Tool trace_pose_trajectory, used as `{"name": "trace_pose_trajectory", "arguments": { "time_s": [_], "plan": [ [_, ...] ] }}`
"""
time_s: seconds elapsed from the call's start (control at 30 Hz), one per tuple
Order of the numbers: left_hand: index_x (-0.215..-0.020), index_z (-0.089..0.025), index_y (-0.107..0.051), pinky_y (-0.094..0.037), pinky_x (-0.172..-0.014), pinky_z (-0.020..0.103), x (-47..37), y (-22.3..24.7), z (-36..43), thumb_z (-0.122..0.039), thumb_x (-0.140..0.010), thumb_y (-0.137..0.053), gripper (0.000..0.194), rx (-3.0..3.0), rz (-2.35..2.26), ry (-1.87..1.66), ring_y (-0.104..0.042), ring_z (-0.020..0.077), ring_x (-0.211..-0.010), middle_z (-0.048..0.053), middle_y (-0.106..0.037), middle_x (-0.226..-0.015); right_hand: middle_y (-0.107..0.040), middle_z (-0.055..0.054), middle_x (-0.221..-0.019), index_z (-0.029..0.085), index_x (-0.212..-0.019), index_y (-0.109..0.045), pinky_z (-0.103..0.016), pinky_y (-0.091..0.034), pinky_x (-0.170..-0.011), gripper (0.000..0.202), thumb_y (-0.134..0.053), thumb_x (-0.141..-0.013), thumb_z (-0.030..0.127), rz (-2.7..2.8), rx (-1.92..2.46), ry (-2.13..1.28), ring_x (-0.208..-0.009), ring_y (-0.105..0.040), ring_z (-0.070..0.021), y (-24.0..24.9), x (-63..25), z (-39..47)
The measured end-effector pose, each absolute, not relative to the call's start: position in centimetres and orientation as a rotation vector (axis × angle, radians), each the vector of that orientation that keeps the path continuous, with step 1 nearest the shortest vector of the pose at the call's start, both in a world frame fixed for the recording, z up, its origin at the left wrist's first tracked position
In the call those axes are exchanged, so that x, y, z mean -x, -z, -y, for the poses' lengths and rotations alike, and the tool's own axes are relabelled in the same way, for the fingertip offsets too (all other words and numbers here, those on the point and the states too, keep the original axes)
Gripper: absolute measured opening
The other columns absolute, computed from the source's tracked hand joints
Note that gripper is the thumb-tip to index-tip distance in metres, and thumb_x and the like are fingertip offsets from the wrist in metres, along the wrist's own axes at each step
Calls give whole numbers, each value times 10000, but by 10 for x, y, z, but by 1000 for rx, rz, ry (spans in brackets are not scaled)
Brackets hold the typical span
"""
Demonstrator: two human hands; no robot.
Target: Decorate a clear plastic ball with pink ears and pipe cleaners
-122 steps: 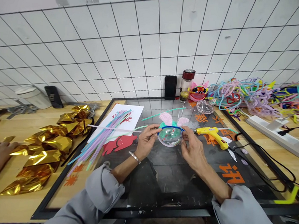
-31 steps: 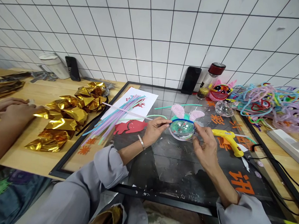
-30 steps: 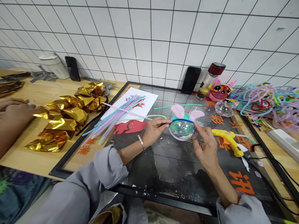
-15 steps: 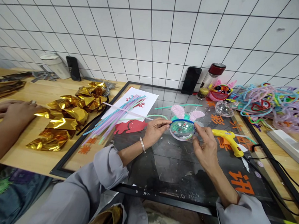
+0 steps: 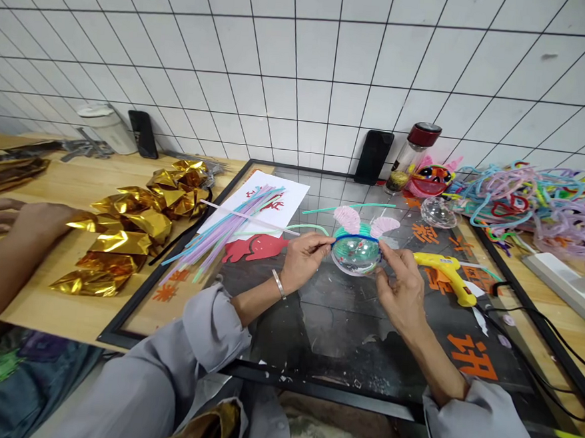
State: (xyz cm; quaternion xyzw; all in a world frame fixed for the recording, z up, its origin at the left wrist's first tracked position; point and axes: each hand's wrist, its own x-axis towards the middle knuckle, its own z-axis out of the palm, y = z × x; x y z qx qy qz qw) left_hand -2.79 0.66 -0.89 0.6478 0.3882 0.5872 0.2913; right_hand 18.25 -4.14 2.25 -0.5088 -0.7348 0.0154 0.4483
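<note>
My left hand pinches one end of a blue pipe cleaner between thumb and fingers. At its other end, the fingers of my right hand are closed on it. It lies along the upper edge of a clear plastic ball, whose back part shows green. Two pink ears, a left ear and a right ear, stand up behind the blue strip. A yellow glue gun rests just right of my right hand. My fingers hide both ends of the strip.
Loose pipe cleaners lie on white paper beside a red cutout. Gold foil and a co-worker's hand are at left. Tangled pipe cleaners, a glass bottle and a power strip stand at right.
The co-worker's hand at the left has shifted slightly further left. My own hands and the ball stay almost where they were.
</note>
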Motion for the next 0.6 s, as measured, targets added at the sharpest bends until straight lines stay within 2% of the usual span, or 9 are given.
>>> {"name": "trace_pose_trajectory", "arguments": {
  "time_s": [0.13,0.27,0.33,0.43,0.6],
  "plan": [
    [-1006,-181,-748,-550,-734,276,29,6,-1,-206,-913,-566,207,-1984,-1111,-1577,-666,159,-802,73,-731,-893,-594,-70,-958,218,-1376,-580,-388,-533,-809,521,-479,-868,160,1837,1250,-11,-900,-609,-237,-23,-181,43],
    [-1309,-200,-604,-549,-799,270,31,3,4,-173,-947,-481,383,-2207,-1133,-1517,-647,161,-876,81,-692,-1004,-606,-79,-999,231,-1396,-553,-386,-544,-804,546,-471,-864,138,1859,1241,16,-911,-618,-238,-22,-181,43],
    [-1419,-208,-510,-533,-790,250,31,2,5,-152,-965,-428,465,-2359,-1141,-1456,-615,149,-844,70,-643,-976,-606,-86,-1013,225,-1401,-542,-387,-547,-802,551,-471,-863,129,1875,1237,38,-923,-621,-242,-21,-180,43],
    [-1454,-218,-482,-500,-738,212,32,0,5,-127,-992,-356,488,-2554,-1138,-1377,-555,126,-760,37,-550,-880,-599,-92,-1007,211,-1395,-537,-381,-549,-786,542,-463,-867,115,1895,1239,70,-915,-622,-239,-20,-180,43],
    [-1458,-273,-489,-499,-760,209,34,2,5,-121,-1006,-330,503,-2612,-1090,-1377,-553,121,-810,35,-520,-910,-598,-96,-987,199,-1390,-531,-377,-550,-765,538,-453,-868,97,1912,1236,108,-887,-625,-235,-19,-181,45]
  ]
}}
